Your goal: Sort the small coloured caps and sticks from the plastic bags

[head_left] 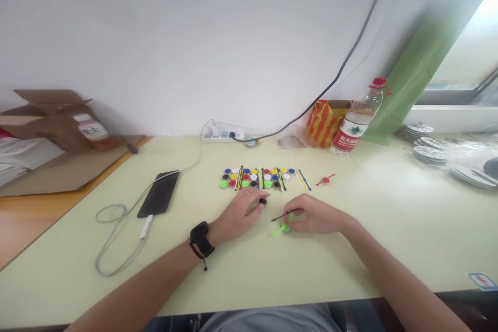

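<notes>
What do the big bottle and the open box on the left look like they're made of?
The bottle: likely clear, glossy plastic, since it's see-through with highlights. The box: matt brown cardboard, judging by its dull surface and folded flaps.

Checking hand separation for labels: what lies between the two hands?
Head view: a black disc at the left hand, bare tabletop, then a dark arrow in the right hand, a green piece below it in the picture.

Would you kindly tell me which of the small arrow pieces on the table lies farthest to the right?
The red arrow, lying alone beyond the right end of the disc rows.
</notes>
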Demonstrator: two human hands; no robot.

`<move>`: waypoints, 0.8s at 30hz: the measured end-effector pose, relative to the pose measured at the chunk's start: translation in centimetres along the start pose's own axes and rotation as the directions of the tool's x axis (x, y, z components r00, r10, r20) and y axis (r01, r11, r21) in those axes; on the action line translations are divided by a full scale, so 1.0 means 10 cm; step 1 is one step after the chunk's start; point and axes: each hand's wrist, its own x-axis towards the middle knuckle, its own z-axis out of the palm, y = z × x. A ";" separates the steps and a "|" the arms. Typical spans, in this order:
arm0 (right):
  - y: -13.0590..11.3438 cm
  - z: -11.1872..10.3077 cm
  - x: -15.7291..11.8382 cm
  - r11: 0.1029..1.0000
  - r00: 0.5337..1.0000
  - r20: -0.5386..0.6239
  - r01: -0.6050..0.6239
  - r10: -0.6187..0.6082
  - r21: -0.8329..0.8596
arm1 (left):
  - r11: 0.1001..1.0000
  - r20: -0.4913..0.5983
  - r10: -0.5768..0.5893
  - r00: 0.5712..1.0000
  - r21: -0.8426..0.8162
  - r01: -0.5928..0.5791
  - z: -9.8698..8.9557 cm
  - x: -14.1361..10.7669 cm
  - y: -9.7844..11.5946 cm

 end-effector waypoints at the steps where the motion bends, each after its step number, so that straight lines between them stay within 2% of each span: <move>1: 0.04 -0.07 -0.05 0.999 1.000 0.009 -0.023 0.023 -0.032 | 1.000 -0.007 -0.006 1.000 -0.006 0.006 0.01 0.00 -0.01; 4: 0.23 -0.32 -0.21 0.983 0.993 0.000 -0.119 0.120 -0.142 | 1.000 -0.001 -0.014 1.000 -0.028 0.014 0.03 0.00 -0.03; 7: 0.48 -0.54 -0.37 0.941 0.966 -0.120 -0.252 0.230 -0.226 | 0.999 0.004 -0.012 1.000 -0.048 0.012 0.04 0.00 -0.04; 11: 0.75 -0.66 -0.48 0.872 0.879 -0.344 -0.424 0.331 -0.246 | 0.998 -0.002 -0.008 1.000 -0.063 0.008 0.04 0.00 -0.03; 14: 0.89 -0.66 -0.50 0.834 0.824 -0.446 -0.490 0.349 -0.253 | 0.995 0.023 0.009 1.000 -0.097 -0.007 0.03 0.00 0.00; 17: 0.96 -0.65 -0.47 0.818 0.776 -0.539 -0.518 0.326 -0.251 | 0.995 0.035 0.020 0.999 -0.094 -0.017 0.02 -0.01 0.03; 20: 0.91 -0.64 -0.41 0.850 0.738 -0.610 -0.491 0.289 -0.192 | 0.999 -0.016 -0.002 1.000 -0.037 0.001 0.01 -0.01 0.06; 22: 0.77 -0.57 -0.33 0.900 0.743 -0.610 -0.422 0.275 -0.108 | 1.000 -0.082 -0.028 0.996 -0.015 0.027 0.00 -0.01 0.06; 24: 0.55 -0.43 -0.22 0.946 0.778 -0.575 -0.323 0.253 -0.021 | 0.999 -0.155 -0.042 0.987 -0.016 0.040 -0.01 -0.01 0.06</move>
